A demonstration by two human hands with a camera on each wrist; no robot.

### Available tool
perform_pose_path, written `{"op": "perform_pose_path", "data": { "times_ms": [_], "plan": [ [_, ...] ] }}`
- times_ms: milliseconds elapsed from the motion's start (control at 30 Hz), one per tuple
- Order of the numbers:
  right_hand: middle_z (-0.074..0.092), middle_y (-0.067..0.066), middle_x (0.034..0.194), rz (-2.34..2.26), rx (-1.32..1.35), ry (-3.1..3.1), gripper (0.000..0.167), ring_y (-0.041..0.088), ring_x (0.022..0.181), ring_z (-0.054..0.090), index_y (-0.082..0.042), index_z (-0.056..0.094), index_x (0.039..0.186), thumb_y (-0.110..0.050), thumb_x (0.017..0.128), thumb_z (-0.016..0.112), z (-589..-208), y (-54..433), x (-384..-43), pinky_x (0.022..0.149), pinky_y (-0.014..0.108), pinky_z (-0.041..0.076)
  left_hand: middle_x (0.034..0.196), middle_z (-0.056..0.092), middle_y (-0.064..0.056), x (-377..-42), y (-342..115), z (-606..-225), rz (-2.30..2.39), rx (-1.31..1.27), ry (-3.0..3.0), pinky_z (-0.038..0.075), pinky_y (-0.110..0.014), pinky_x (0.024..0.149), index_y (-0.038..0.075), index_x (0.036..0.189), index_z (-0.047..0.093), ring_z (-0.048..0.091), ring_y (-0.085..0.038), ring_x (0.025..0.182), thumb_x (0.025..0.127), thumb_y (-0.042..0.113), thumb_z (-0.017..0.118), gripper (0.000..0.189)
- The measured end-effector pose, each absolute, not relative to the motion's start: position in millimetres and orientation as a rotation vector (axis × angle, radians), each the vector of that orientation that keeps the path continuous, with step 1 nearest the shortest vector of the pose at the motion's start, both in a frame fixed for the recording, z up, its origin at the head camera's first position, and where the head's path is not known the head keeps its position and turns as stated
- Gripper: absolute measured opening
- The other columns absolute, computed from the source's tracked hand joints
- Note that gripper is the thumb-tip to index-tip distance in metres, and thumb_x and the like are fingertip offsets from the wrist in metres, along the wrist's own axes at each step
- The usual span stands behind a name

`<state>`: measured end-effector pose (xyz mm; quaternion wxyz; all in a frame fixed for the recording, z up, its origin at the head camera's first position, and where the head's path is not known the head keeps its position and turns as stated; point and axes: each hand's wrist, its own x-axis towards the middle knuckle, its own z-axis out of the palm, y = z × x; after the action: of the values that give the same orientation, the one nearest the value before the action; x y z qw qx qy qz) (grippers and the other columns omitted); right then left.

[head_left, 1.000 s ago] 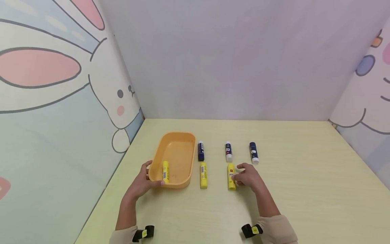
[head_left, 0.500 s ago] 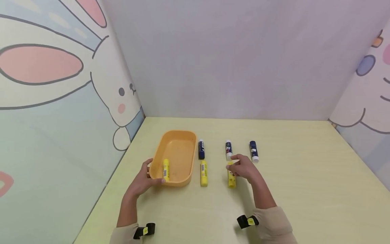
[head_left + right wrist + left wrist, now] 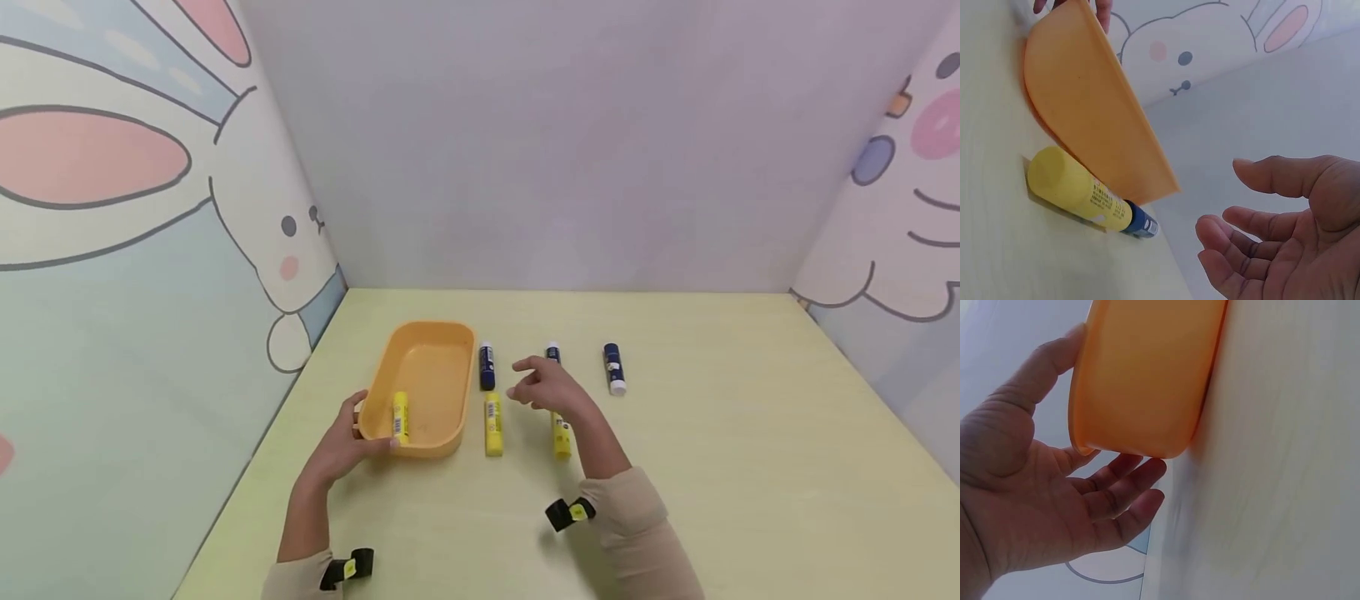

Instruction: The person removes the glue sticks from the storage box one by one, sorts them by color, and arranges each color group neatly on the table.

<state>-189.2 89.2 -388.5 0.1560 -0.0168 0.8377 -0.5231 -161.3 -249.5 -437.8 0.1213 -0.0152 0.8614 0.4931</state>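
Note:
With its thumb over the rim and its fingers along the outer wall, my left hand holds the near-left corner of an orange plastic basket. A yellow glue stick lies inside. My right hand hovers over the table with fingers loosely bent and nothing in them. To its left lies a second yellow glue stick, which the right wrist view shows close up beside the basket wall. Beneath the right hand and wrist, a third yellow glue stick is partly covered.
Behind the yellow row lie navy glue sticks with white ends: one by the basket, one partly hidden behind the right hand, one farther right. Walls with cartoon drawings border the pale table.
My right hand has moved left, from beside the third yellow glue stick to above and past it, toward the second one. The left hand stays at the basket's corner.

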Motion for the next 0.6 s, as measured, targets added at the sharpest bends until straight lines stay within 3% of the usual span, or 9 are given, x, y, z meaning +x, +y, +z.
{"op": "perform_pose_path", "data": {
  "times_ms": [233,467,600],
  "plan": [
    [0.059,0.011,0.091,-1.500,-0.172,2.372,0.046,0.030,0.087,0.060,-0.002,0.050,0.128,-0.009,0.085,0.066,-382,65,-199,0.073,0.037,0.051,0.130,0.042,-0.020,-159,-252,-438,1.472,0.012,2.519,0.039,-0.049,0.089,0.016,0.148,0.009,0.048,-0.032,0.108,0.072,0.032,0.080,0.105],
    [0.054,0.010,0.085,-1.560,-0.342,2.293,0.043,0.019,0.073,0.055,0.002,0.051,0.125,-0.005,0.085,0.065,-378,46,-206,0.068,0.035,0.050,0.132,0.041,-0.017,-157,-248,-438,1.490,-0.028,2.508,0.040,-0.047,0.089,0.016,0.148,0.013,0.047,-0.032,0.109,0.071,0.031,0.081,0.103],
    [0.054,0.011,0.085,-1.559,-0.365,2.242,0.045,0.021,0.073,0.055,0.004,0.049,0.125,-0.006,0.084,0.066,-373,37,-210,0.070,0.037,0.050,0.131,0.042,-0.018,-156,-248,-438,1.488,-0.030,2.515,0.040,-0.047,0.089,0.015,0.147,0.015,0.048,-0.032,0.109,0.070,0.030,0.081,0.103]
  ]
}}
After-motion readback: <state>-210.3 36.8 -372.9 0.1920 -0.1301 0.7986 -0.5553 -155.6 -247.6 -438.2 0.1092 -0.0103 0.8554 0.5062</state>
